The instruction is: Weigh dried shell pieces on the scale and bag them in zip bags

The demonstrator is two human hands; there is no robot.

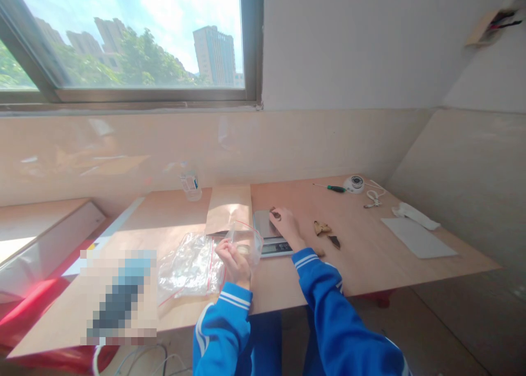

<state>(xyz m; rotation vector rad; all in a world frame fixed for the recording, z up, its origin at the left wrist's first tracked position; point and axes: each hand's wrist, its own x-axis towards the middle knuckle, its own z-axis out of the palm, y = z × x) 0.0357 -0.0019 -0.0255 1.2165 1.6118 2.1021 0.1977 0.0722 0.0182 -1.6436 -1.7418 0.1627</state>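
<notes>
A clear zip bag (251, 243) with a red seal line is pinched in my left hand (235, 262), and something pale shows inside it. My right hand (286, 227) is over the steel plate of a digital scale (263, 222), its fingers closed on a small dark brown piece (275, 215). Whether that piece touches the plate I cannot tell. The scale's display (270, 249) is lit, but its digits are too small to read. Right of the scale lie a tan, crumpled-looking piece (321, 228) and a dark, flat piece (335, 241).
More clear zip bags (191, 266) lie left of my left hand. Behind are a brown paper bag (228, 209) and a plastic bottle (191, 185). Rightward are a screwdriver (336, 189), a white dome camera (354, 184), a cable (373, 199) and a white sheet (418, 238).
</notes>
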